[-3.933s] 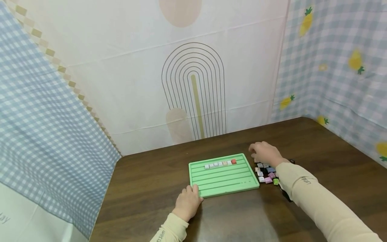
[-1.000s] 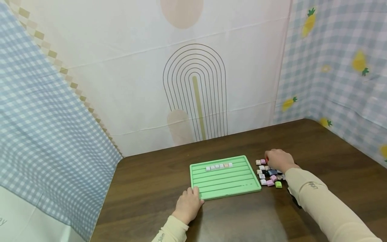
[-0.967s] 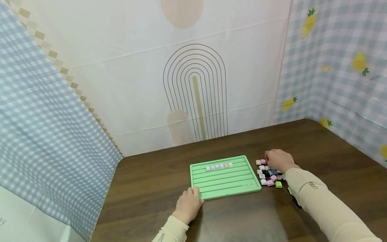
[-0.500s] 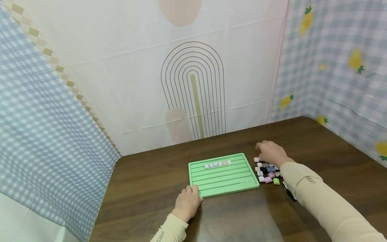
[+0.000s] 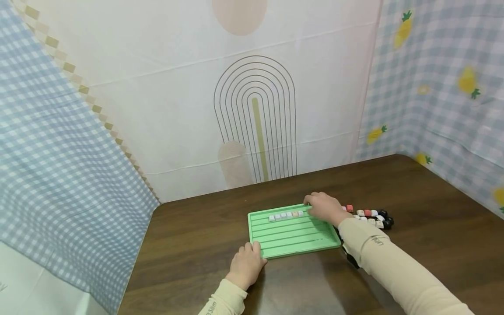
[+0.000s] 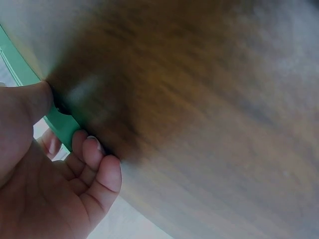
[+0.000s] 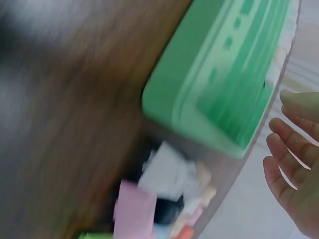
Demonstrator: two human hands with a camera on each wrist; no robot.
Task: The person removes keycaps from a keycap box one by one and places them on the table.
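Observation:
A pale green ridged tray (image 5: 291, 245) lies on the wooden table. My left hand (image 5: 246, 264) grips its near left corner; in the left wrist view the thumb and curled fingertips (image 6: 107, 174) meet its green edge. Along the tray's upper ridge stands a row of several small keycaps (image 5: 283, 215), white apart from one beige. My right hand (image 5: 324, 207) hovers over the tray's far right corner, just right of the row's end. In the right wrist view its fingers (image 7: 284, 144) are spread and slightly bent, with nothing visible between them.
Right of the tray lies a loose group of keycaps (image 5: 368, 213) in red, white, pink and black, partly hidden by my right wrist. A pink keycap (image 7: 133, 211) and a white one show close up. A cloth wall (image 5: 177, 131) borders the table's far edge.
A red keycap, earlier at the row's right end, now lies in the loose group. My right hand has moved left from that group to over the tray. The left hand stays put.

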